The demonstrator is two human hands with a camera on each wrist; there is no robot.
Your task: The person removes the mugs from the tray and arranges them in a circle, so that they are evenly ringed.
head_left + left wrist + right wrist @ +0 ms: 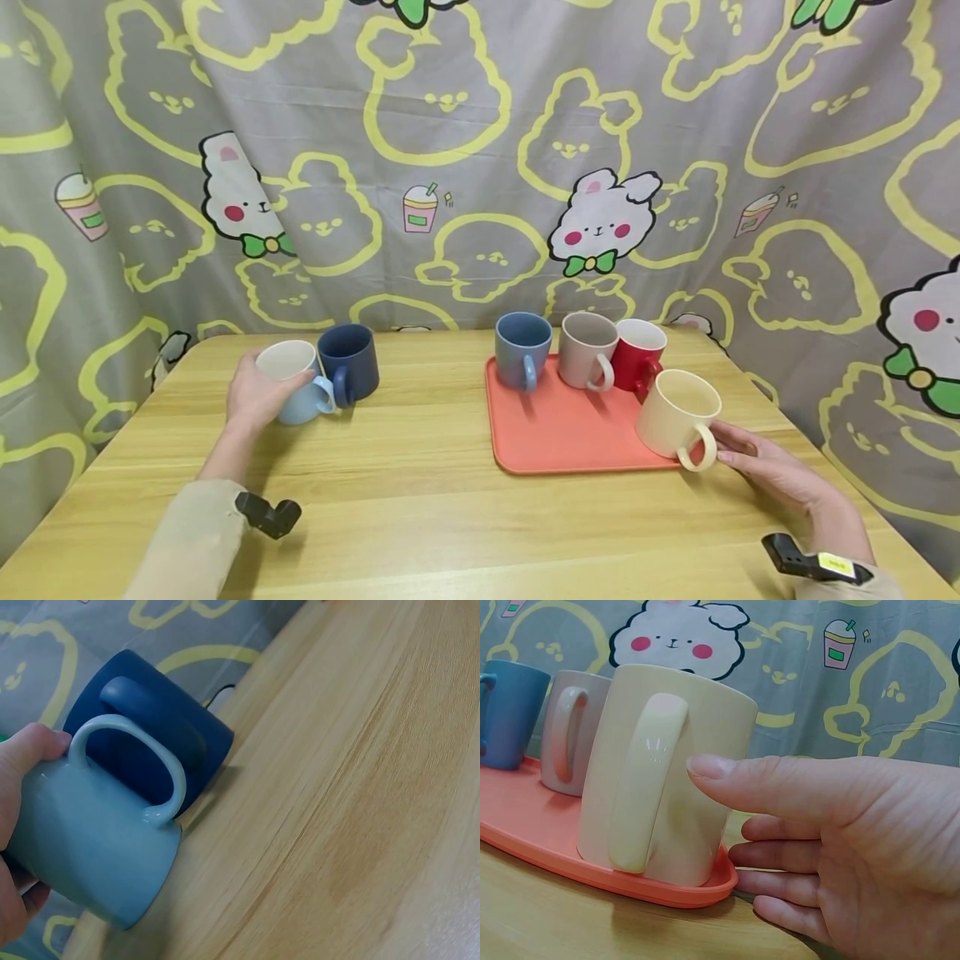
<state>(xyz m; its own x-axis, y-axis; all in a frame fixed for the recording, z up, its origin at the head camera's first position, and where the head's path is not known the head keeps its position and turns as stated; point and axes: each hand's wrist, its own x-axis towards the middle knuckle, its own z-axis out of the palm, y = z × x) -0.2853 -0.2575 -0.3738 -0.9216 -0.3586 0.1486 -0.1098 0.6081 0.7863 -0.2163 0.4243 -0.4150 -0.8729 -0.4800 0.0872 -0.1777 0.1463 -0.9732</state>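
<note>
At the left of the table, my left hand (pixel 258 392) grips a light blue mug (pixel 97 832) by its upper part, thumb near the top of the handle. Right beside it stands a dark navy mug (pixel 354 360), whose handle overlaps the light blue one in the left wrist view. A cream mug (pixel 671 417) stands upright on the front right corner of a coral-red tray (pixel 555 437). Just right of that mug is my right hand (pixel 870 832), thumb extended toward its side and fingers loosely spread low by the tray's rim.
Along the tray's back stand a blue mug (pixel 522 350), a grey-beige mug (pixel 585 354) and a red mug (pixel 636 358) with a white inside. A patterned curtain (pixel 450 183) hangs behind the wooden table (pixel 420 517).
</note>
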